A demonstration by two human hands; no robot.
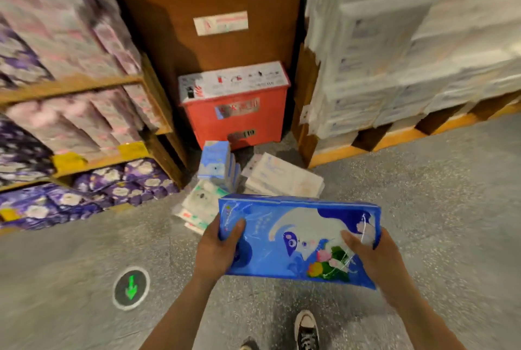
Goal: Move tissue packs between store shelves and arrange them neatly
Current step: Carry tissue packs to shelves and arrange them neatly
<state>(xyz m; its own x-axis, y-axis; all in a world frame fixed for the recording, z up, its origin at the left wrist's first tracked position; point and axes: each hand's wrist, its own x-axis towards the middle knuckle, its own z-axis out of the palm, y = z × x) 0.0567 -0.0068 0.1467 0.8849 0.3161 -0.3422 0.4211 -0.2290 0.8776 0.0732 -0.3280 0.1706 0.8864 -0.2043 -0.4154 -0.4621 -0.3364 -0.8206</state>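
A large blue tissue pack [296,237] with a white cartoon print is held flat in front of me, above the floor. My left hand [218,248] grips its left end, thumb on top. My right hand [372,254] grips its right end, thumb over the printed face. Beyond the pack, a loose pile lies on the floor: a light blue pack [215,162] standing upright, a white pack [282,176] lying flat, and a white and green pack [198,203] partly hidden behind the blue one.
Wooden shelves [70,86] on the left hold pink and purple tissue packs. A pallet [394,135] on the right carries stacked white packs. A red box [235,113] stands against a brown pillar. A green arrow marker [131,287] is on the floor; my shoes [306,330] show below.
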